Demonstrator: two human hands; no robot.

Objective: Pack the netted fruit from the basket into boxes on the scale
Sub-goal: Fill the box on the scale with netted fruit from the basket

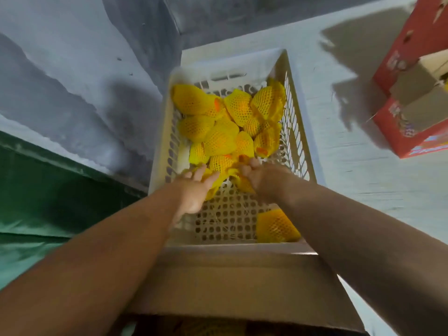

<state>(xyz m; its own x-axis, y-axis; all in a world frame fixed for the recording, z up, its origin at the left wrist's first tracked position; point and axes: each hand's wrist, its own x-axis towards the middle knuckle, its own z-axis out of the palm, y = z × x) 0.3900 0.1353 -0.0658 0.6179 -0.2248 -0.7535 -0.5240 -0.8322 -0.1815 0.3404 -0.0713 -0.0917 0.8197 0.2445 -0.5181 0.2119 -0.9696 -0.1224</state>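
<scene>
Your left hand (pixel 194 190) and right hand (pixel 257 178) both reach into the basket (pixel 300 141), fingers curled on netted fruit (pixel 225 163) nearest you; one fruit (pixel 276 226) lies apart.

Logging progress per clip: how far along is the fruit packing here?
Done: the near half of the basket shows bare mesh, apart from one netted fruit. In hand: left hand and right hand reach into the pile, touching its nearest fruit. Left: about a dozen fruit. The cardboard box contents are hidden.
</scene>
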